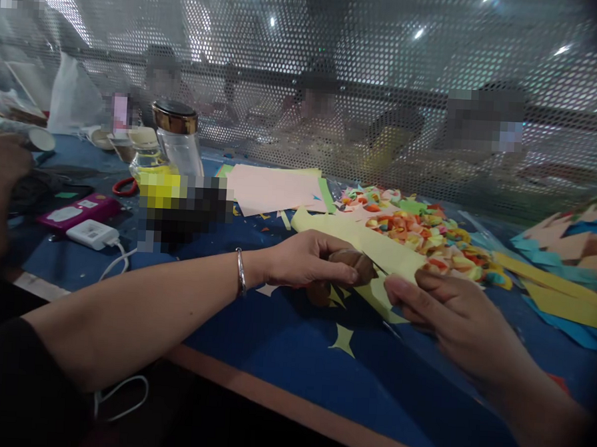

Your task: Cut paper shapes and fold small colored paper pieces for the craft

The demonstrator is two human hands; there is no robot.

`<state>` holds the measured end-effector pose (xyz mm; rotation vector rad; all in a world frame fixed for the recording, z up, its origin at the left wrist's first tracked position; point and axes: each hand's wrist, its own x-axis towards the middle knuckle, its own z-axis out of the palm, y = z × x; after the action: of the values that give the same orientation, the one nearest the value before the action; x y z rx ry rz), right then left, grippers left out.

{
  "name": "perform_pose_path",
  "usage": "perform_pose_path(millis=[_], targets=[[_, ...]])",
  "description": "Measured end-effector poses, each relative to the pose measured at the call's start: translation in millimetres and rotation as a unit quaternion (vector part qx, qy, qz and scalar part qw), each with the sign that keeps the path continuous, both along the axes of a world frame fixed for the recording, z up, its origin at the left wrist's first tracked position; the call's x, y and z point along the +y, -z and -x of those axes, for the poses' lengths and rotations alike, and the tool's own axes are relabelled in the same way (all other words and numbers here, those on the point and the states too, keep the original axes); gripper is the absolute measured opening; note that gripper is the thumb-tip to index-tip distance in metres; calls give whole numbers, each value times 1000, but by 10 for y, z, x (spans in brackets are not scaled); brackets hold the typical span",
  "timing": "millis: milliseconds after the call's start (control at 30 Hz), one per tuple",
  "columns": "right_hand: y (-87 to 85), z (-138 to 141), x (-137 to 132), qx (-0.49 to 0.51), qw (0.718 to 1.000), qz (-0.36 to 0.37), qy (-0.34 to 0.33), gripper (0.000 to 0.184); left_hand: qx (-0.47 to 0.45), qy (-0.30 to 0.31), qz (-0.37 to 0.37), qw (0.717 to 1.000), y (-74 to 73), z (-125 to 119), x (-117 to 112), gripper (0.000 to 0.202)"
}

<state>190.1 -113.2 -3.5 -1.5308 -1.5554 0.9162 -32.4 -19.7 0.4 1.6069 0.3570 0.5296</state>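
Note:
My left hand (309, 259), with a silver bangle on the wrist, is closed round the brown handles of a pair of scissors (349, 269). The blades meet a strip of yellow paper (372, 247) that lies across the blue table (282, 343). My right hand (448, 311) pinches the near end of that yellow strip between thumb and fingers. Small yellow offcuts (343, 339) lie on the table just below the hands.
A heap of small multicoloured paper pieces (423, 233) sits behind the hands, pink sheets (273, 189) to its left, coloured strips (566, 264) at right. Jars (179, 140), a pink phone (79, 211) and a white charger (94, 234) stand left. Another person's hand (1, 161) is at far left. Perforated screen (336, 72) behind.

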Motion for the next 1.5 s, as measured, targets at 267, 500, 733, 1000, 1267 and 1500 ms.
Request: perform_pose_path(millis=[267, 500, 733, 1000, 1267, 1500], targets=[[-6, 47, -44, 7, 1000, 8, 24, 64, -20, 6, -7, 1000, -2, -20, 2, 45], [43, -3, -7, 21, 999, -1, 28, 66, 26, -19, 45, 998, 8, -23, -7, 27], [-61, 86, -20, 84, 995, -17, 59, 59, 25, -3, 48, 999, 56, -31, -3, 26], [-4, -13, 41, 145, 985, -45, 79, 48, 105, 48, -269, 956, 48, -31, -76, 28], [22, 10, 136, 198, 968, -108, 107, 57, 128, -112, -321, 931, 8, 16, -154, 32], [37, 1, 142, 193, 970, -104, 109, 55, 68, -288, -241, 925, 5, 11, -183, 83]])
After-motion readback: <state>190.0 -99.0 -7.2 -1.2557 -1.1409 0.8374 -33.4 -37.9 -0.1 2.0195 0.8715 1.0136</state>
